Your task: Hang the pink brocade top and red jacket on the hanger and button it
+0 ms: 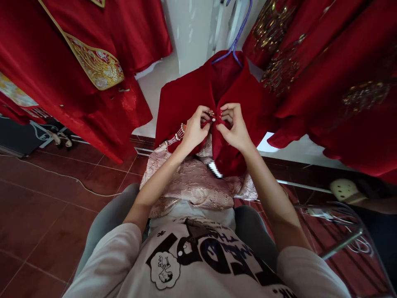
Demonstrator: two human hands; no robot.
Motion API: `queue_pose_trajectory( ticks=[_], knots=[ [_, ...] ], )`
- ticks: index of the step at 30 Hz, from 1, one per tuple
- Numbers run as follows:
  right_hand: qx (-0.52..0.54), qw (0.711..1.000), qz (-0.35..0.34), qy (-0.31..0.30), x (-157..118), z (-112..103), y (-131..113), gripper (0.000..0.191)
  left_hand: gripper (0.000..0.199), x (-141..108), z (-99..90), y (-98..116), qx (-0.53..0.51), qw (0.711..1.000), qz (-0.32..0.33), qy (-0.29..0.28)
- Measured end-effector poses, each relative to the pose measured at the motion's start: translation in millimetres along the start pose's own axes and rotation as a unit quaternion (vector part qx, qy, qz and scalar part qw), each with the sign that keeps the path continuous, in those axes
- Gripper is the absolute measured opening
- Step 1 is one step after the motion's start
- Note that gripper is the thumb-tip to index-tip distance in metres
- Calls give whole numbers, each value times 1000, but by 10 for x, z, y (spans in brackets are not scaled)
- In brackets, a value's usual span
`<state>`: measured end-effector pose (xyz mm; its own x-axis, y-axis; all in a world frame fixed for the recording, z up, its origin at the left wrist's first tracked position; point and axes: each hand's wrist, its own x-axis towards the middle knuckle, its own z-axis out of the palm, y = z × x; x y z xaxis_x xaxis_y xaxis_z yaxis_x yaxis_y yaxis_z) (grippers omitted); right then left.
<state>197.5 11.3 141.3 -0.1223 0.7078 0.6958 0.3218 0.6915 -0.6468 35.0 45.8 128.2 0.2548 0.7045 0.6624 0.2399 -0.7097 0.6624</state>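
Note:
A dark red jacket (186, 99) hangs in front of me on a purple hanger (235, 47). My left hand (198, 126) pinches the jacket's front edge beside a small beaded ornament (213, 116). On the other side of the ornament, my right hand (232, 124) grips the opposite front edge, fingers curled. Both hands are close together at the front opening, below the collar. A beaded trim (176, 135) shows on the jacket left of my left hand. Pink shiny fabric (192, 178) lies under the jacket, over my lap.
Red garments with gold decoration hang at the left (136, 37) and right (335, 62). A metal rack (344, 244) with white cables stands at the lower right, near a pale clog (343, 189) on a person's foot. A cable (77, 180) crosses the tiled floor.

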Motion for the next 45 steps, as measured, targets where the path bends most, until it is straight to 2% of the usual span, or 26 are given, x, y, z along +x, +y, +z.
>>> queue_pose_trajectory(
  ticks=[5,11,14,18,26,35,39,45],
  knots=[
    [28,999,35,13,-46,-29,-123,35,35,-28,88,-67,-77,993,-39,78],
    [34,996,69,47,-65,-23,-161,35,28,-32,19,26,-116,986,-58,104],
    [36,996,69,51,-71,-21,-176,34,21,-29,-18,84,-95,990,-52,87],
    [2,997,58,48,-59,-29,-220,30,13,-29,-60,166,-60,997,-29,37],
    [-57,995,34,73,-74,-18,-367,26,8,-60,-266,416,73,994,76,-27],
    [-56,997,28,55,-29,-59,-404,27,3,14,-347,540,144,983,92,-63],
    [-46,997,39,52,-6,-57,-427,31,3,28,-335,540,148,983,90,-60],
    [-31,998,39,38,21,-70,-448,37,4,45,-322,441,94,988,101,-62]
  ],
)
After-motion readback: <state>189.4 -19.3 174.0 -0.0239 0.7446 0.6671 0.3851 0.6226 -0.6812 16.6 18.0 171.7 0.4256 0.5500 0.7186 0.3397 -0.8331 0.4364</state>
